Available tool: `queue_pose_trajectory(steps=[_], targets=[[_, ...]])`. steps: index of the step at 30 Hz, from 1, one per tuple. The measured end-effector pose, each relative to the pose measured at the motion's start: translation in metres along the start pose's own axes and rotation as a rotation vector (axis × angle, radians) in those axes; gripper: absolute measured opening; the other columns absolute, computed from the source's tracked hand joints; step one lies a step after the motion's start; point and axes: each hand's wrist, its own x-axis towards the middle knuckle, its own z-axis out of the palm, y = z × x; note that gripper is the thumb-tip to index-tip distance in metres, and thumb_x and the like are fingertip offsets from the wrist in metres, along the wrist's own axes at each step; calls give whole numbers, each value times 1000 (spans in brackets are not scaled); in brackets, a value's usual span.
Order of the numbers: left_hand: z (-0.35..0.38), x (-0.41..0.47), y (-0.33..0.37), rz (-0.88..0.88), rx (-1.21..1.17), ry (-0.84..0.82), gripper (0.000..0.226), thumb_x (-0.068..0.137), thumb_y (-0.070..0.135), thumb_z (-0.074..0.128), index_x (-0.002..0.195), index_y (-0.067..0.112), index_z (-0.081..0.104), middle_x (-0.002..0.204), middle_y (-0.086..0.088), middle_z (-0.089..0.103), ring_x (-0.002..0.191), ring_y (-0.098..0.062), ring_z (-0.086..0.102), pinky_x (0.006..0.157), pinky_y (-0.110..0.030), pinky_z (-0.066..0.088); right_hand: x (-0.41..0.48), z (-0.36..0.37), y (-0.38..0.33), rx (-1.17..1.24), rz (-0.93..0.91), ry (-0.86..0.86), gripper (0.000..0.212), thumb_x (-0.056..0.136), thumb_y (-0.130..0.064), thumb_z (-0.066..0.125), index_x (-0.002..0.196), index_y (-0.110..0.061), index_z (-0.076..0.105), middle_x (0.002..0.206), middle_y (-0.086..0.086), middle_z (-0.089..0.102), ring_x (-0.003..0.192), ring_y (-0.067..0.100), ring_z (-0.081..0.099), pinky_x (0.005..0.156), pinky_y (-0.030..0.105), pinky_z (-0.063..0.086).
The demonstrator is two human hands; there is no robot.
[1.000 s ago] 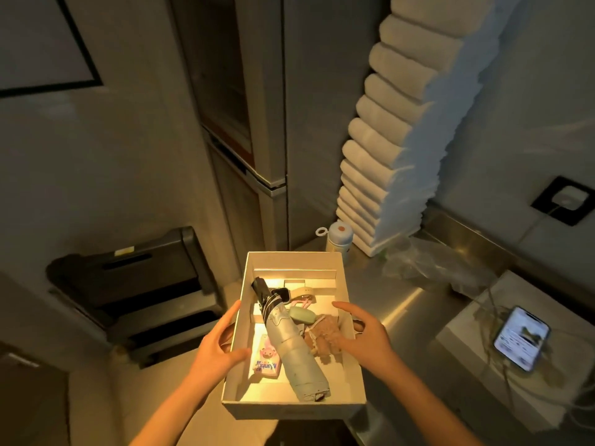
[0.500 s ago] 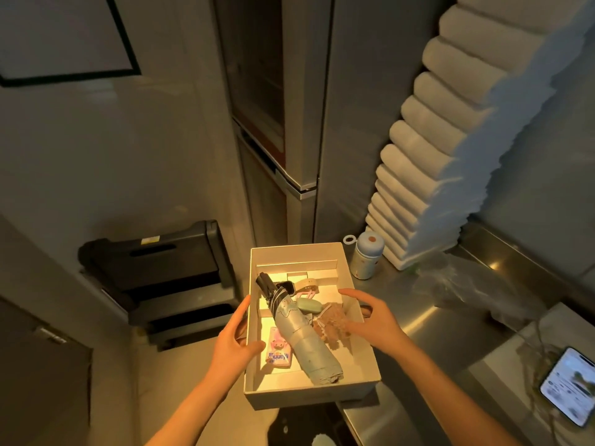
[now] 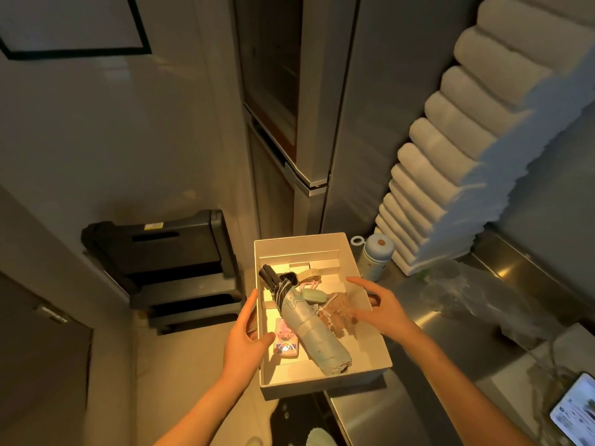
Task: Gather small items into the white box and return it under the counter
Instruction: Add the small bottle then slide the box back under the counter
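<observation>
Steel counter [image 3: 386,413] at lower right, white box [image 3: 322,386] on its edge.
Left hand [image 3: 248,342] pinches the left wall; right hand [image 3: 386,313] rests on the right wall, fingers apart.

On my feed I see a bare left forearm [image 3: 199,410] and right forearm [image 3: 457,375], smooth and slim, each ending in an unadorned left hand [image 3: 248,336] and right hand [image 3: 383,312], amber-lit.
</observation>
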Motion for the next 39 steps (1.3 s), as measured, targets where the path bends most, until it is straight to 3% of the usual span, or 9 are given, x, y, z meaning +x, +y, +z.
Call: queue_pose_trajectory(steps=[5,10,15,19,23,28,32,36,39], targets=[[0,0,-1,-2,37,25,88,77,1,74,125,61,32,141,5,47,126,-22,48,92,-40,49,-3,-11,3,123,3,12,70,74,-36,78,131,-53,41,115,-19,62,102,1,63,72,21,55],[2,1,-2,-13,55,43,85,77,3,75,125,59,33,129,13,50,114,-13,50,84,-31,49,15,-35,10,135,-12,395,58,78,-29,76,127,-38,46,117,-7,59,107,13,59,79,27,52],[4,1,-1,-37,74,72,84,77,5,76,121,62,34,120,23,50,96,3,51,88,-36,50,51,-39,24,150,-21,411,87,69,-19,84,139,-31,34,139,0,49,126,17,47,102,36,43],[4,0,0,-36,74,68,84,76,6,76,122,62,34,115,30,50,97,4,53,78,-19,46,79,-37,34,128,15,435,91,64,-15,87,140,-20,37,141,4,48,131,23,44,108,41,39],[3,0,2,-41,51,64,84,76,3,76,122,60,35,115,32,49,98,5,52,76,-15,43,89,-37,45,137,20,447,89,63,-12,87,138,-20,40,137,1,51,128,23,47,106,43,41],[4,-1,6,-47,54,76,81,76,3,76,126,52,36,120,21,50,104,-3,50,94,-40,47,95,-41,50,136,13,508,75,65,-14,86,129,-23,48,125,-4,56,120,24,54,98,48,48],[5,-2,8,-45,63,68,83,76,1,75,127,52,35,124,18,48,109,-6,47,96,-46,46,87,-40,54,126,-11,542,72,63,-16,87,126,-25,51,119,-9,58,118,21,56,100,42,47],[4,-2,7,-42,52,63,83,76,0,74,127,52,35,126,16,48,109,-7,46,94,-44,47,64,-36,53,132,-31,556,68,64,-17,87,120,-32,52,111,-14,61,114,17,59,95,33,48],[4,-1,4,-22,37,51,83,76,-2,74,127,52,35,126,15,48,109,-7,48,82,-26,50,42,-38,44,147,-39,571,65,64,-16,86,120,-28,55,113,-10,63,112,16,60,96,38,50]])
